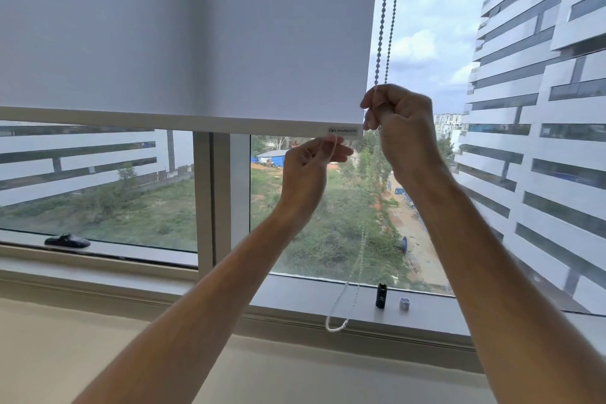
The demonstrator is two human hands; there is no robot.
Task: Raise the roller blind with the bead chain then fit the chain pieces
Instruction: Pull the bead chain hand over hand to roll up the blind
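A white roller blind (203,36) covers the upper half of the window, its bottom bar (164,120) at mid-height. The bead chain (387,16) hangs in two strands beside the blind's right edge. My right hand (398,128) grips both strands just right of the bar's end. My left hand (311,161) is lower and to the left, pinching a thin strand just under the bar. The chain's lower loop (337,325) dangles blurred over the sill. A small black chain piece (381,296) and a small grey chain piece (405,303) stand on the sill (295,295).
A black window handle (67,240) lies on the left frame. A white vertical mullion (221,200) divides the panes. Below the sill is a pale wall. Outside are buildings and green ground.
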